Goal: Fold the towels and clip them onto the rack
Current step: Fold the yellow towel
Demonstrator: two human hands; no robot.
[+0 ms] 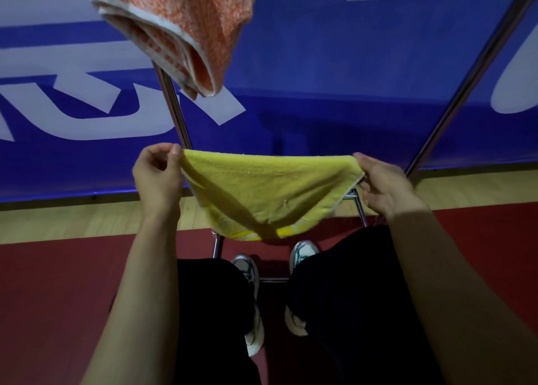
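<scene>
At eleven o'clock the folded orange towel [174, 26] already hung, clip unseen; my left hand [157, 177] and right hand [384, 186] each pinched a corner of the yellow towel [267, 192], apparently half-folded, unclipped.

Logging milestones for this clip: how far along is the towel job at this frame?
Done, apparently: a folded orange terry towel hangs at the top of the metal rack; its clip is out of view. In hand: the left hand and right hand pinch the top corners of a yellow terry towel, seemingly folded. Left: clipping it up.
</scene>
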